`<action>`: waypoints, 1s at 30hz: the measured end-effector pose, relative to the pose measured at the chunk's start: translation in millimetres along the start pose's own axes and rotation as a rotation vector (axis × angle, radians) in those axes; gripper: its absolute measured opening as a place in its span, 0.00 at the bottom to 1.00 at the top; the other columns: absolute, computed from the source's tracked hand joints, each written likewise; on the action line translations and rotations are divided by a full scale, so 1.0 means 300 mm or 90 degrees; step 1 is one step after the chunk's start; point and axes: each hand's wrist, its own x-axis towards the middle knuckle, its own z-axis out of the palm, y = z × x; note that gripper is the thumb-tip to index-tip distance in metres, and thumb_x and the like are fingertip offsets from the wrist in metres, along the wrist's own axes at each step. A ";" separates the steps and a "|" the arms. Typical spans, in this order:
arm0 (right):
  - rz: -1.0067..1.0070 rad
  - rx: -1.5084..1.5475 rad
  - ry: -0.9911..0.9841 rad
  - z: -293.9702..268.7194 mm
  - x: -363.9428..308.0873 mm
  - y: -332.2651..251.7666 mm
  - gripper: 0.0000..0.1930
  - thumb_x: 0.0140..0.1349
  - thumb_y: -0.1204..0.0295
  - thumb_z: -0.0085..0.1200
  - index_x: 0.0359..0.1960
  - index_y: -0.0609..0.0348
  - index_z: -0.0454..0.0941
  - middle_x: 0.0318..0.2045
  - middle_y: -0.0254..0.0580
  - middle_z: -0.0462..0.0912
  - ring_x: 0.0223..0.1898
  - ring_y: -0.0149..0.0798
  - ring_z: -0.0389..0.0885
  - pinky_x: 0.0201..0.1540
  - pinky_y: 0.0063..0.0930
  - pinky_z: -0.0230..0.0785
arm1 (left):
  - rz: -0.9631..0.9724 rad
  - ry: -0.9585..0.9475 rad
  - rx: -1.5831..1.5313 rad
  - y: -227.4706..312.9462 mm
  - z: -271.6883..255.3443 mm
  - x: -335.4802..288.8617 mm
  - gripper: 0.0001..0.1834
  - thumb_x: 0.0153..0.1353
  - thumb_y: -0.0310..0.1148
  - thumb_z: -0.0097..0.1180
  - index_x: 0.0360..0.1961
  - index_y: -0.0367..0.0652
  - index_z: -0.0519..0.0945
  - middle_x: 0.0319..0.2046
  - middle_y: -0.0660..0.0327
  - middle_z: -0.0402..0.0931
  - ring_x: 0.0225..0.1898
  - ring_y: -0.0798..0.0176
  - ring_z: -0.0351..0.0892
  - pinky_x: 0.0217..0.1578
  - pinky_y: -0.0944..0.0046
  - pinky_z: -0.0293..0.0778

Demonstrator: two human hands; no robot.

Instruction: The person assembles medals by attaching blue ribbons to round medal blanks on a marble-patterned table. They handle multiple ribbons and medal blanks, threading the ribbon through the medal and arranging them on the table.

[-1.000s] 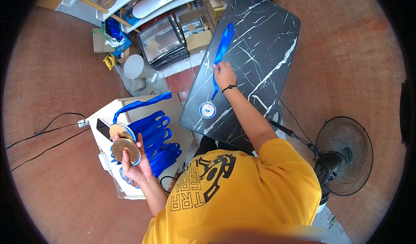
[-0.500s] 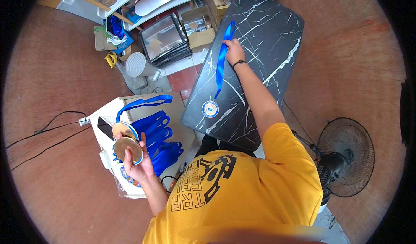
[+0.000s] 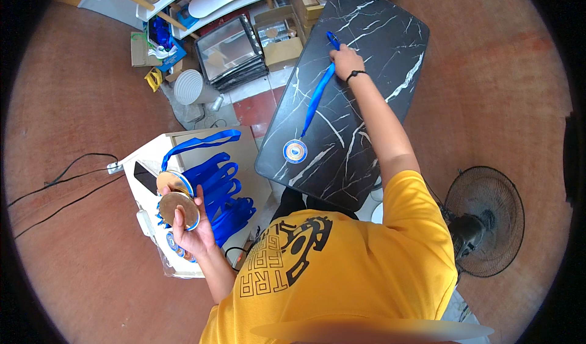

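Over the white cabinet, my left hand (image 3: 196, 237) is closed around gold medals (image 3: 177, 208), one overlapping another, with blue rims showing. A blue ribbon loop (image 3: 204, 140) trails from the upper one. On the black marbled table (image 3: 390, 51), a round blue-and-white medal (image 3: 295, 152) lies flat near the left edge. Its blue ribbon (image 3: 316, 100) runs away from me to my right hand (image 3: 348, 61), whose fingers are closed on it near the far end. The ribbon's tip sticks out beyond the fingers.
Several blue ribbons (image 3: 229, 188) lie bunched on the white cabinet (image 3: 251, 145), with more medals (image 3: 176, 244) at its near left. A standing fan (image 3: 488, 222) is at the right. Beyond are stacked black frames (image 3: 229, 48), a cardboard box (image 3: 282, 52) and shelves (image 3: 229, 5).
My right hand has moved right and slightly farther along the ribbon, which now slants more to the right. The medal on the table stays put, and my left hand keeps its hold.
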 end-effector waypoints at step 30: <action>0.388 0.991 -0.286 0.339 -0.577 -0.307 0.09 0.59 0.71 0.54 0.42 0.54 0.79 0.37 0.44 0.85 0.20 0.37 0.77 0.23 0.34 0.70 | -0.067 -0.107 -0.005 0.001 -0.001 0.006 0.34 0.60 0.27 0.58 0.68 0.39 0.64 0.60 0.61 0.70 0.48 0.54 0.77 0.66 0.41 0.61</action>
